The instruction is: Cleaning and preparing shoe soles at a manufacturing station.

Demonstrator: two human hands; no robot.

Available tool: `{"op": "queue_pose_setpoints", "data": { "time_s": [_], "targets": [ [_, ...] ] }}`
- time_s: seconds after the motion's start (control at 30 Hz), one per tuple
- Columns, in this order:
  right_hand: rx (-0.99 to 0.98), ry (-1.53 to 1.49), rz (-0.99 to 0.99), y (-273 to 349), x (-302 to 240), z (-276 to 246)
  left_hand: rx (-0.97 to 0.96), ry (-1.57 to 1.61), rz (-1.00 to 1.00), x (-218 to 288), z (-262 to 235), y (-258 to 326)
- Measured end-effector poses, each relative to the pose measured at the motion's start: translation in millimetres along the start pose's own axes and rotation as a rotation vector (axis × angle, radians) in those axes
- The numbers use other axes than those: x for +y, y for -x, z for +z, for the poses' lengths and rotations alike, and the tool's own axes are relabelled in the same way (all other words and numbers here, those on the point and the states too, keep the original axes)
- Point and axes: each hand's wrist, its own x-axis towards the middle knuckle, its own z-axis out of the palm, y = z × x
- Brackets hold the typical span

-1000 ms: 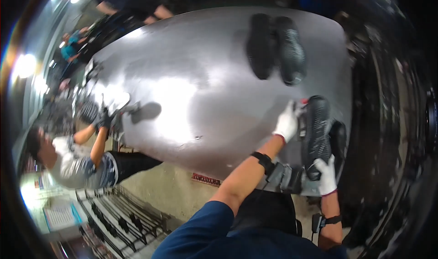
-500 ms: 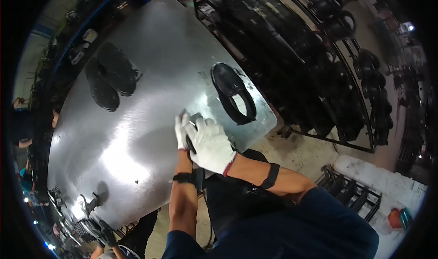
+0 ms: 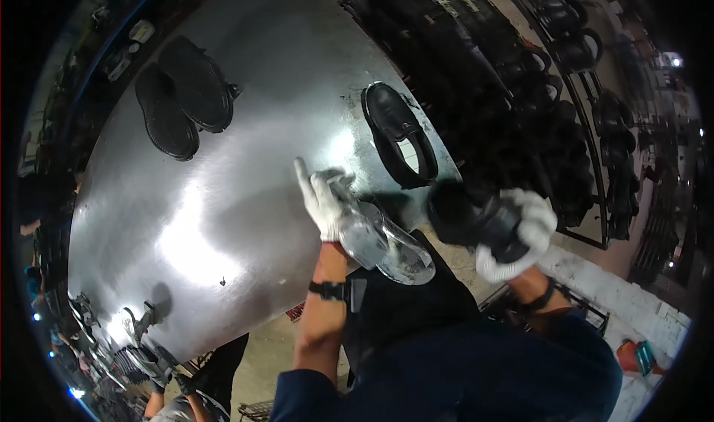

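Note:
My right hand point(image 3: 524, 232), in a white knit glove, grips a black shoe upper point(image 3: 476, 217) in the air off the table's right corner; motion blurs it. At the table's near edge my left hand point(image 3: 324, 205), gloved too, is closed round a shiny metal shoe last point(image 3: 362, 236), its index finger sticking out. A second shiny, sole-shaped metal piece point(image 3: 409, 262) lies against the last, above my lap. Beyond my hands a black shoe upper point(image 3: 394, 113) rests on the metal table point(image 3: 260, 147). Two black soles point(image 3: 167, 117) lie together at the far left.
Racks with black shoes point(image 3: 573, 50) stand along the right, behind a dark bench. At the lower left a co-worker's gloved hands point(image 3: 175, 377) are near metal fittings point(image 3: 137, 321) on the table edge. A red and teal object point(image 3: 636, 356) sits at the lower right.
My hands were together at the table's near edge. The right has swung away to the right with the black upper, and the shiny metal last now shows by my left hand.

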Motion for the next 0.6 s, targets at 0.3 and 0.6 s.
{"op": "queue_pose_setpoints", "data": {
  "time_s": [0.3, 0.6],
  "targets": [
    [-0.675, 0.236, 0.578, 62.4, 64.3, 71.4, -0.306, -0.708, 0.548, -51.1, -63.4, -18.8],
    [-1.158, 0.592, 0.464, 13.7, 161.0, 210.5, -0.203, 0.568, -0.438, -37.0, -39.2, 66.5]
  ]
}}
